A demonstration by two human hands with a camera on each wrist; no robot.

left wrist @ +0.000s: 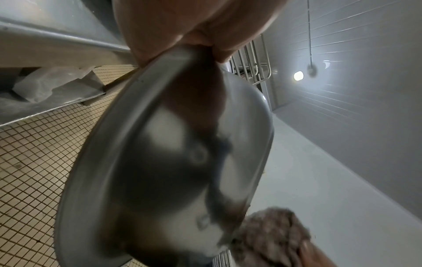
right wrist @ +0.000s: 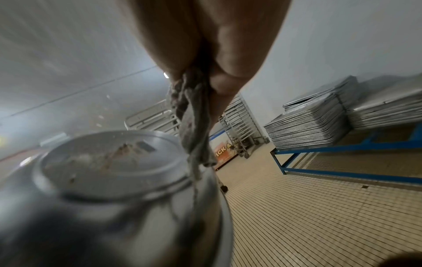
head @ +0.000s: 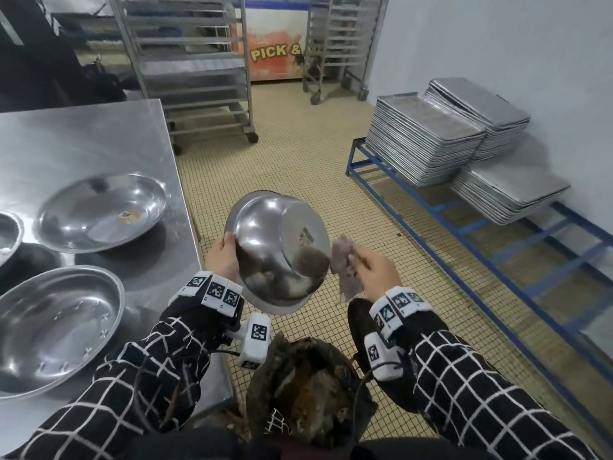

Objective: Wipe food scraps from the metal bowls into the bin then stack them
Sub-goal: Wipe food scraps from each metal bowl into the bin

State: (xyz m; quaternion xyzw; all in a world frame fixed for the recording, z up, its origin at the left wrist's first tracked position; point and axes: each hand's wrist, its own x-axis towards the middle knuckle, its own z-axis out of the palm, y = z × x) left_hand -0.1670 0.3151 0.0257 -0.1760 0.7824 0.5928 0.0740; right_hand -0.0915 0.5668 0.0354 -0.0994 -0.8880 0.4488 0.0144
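Checked sleeves [head: 481, 393] fill the bottom of the head view, marker bands on both wrists. Between them sits the bin [head: 308, 386], dark liner, brownish scraps inside, on the tiled floor [head: 298, 167] just off the desk [head: 99, 134] edge.

Left hand [head: 223, 257] grip: thumb over the rim, fingers behind, holding the metal bowl [head: 278, 250] in the air above the bin. Bowl is tipped with its underside toward the head camera; flat base shows smears and a small label. Left wrist view shows the outer wall up close, blurred.

Right hand [head: 374, 268] grip: fingers pinched around a grey-purple rag [head: 343, 263], which hangs down and touches the bowl's right side near the base.

On the desk to the left: a wide bowl [head: 102, 212] with a bit of yellowish residue, a second wide bowl [head: 56, 327] nearer, and part of a third at the frame edge.

Background: stacked sheet trays [head: 424, 141] on a blue frame [head: 464, 224], two wheeled racks [head: 199, 71].
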